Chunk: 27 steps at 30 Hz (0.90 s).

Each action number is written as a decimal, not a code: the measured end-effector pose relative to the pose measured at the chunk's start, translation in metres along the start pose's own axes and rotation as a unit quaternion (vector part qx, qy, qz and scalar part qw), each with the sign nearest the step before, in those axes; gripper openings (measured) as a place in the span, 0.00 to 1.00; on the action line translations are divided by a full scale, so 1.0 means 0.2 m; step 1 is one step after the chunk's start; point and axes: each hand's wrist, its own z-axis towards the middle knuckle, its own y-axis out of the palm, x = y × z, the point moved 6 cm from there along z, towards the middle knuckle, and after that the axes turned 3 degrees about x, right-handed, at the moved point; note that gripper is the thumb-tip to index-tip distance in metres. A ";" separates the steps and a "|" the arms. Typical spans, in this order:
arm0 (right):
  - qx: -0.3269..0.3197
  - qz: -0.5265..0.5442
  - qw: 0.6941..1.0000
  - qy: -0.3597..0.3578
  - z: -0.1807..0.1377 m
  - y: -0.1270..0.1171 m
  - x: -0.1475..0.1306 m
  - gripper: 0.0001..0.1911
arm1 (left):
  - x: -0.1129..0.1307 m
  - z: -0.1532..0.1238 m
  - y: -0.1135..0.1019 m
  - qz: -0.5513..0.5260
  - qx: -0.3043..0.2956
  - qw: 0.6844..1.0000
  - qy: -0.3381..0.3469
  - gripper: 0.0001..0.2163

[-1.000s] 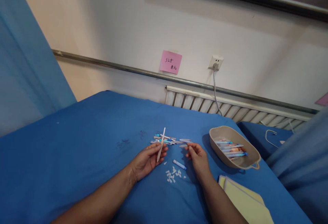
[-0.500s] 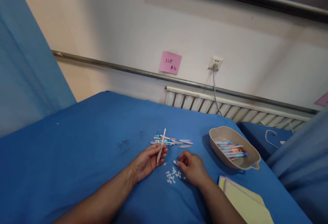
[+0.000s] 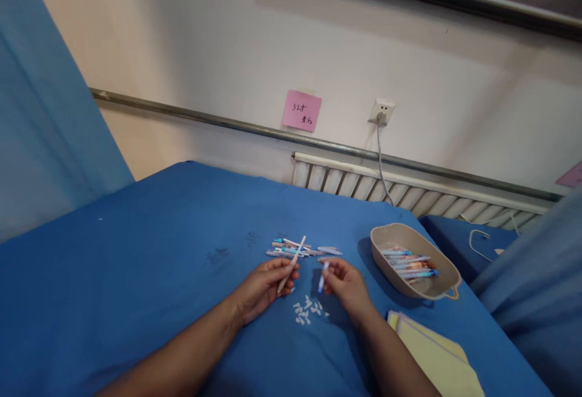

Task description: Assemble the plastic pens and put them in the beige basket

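My left hand is closed round a slim pen barrel, tilted up to the right, with a white thin end standing out at its top. Between the thumb and fingers of my right hand is a short white and blue pen part, held nearly upright. The two pieces are apart. On the blue cloth below lie several small white cone-like pieces. Just beyond my hands is a loose heap of pen parts, with a few pale barrels at its right.
A beige basket with several pens in it stands to the right. Yellow sheets lie near my right forearm. A blue cloth covers the table. Behind are a radiator and a socket with a plugged-in cable.
My right hand has lifted slightly away from the small white pieces and turned the short part upright. The pen barrel in my left hand leans further to the right.
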 end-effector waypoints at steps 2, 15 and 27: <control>0.021 0.139 0.990 0.031 0.02 -0.03 -0.02 0.17 | -0.01 0.00 0.02 0.069 -0.018 0.997 0.013 0.13; 0.081 0.321 0.943 0.018 0.01 -0.09 -0.07 0.13 | -0.04 -0.01 0.07 0.250 -0.048 0.966 0.037 0.19; 0.107 0.258 0.960 -0.025 -0.01 -0.08 -0.12 0.13 | -0.03 -0.02 0.08 0.256 -0.043 0.965 0.039 0.18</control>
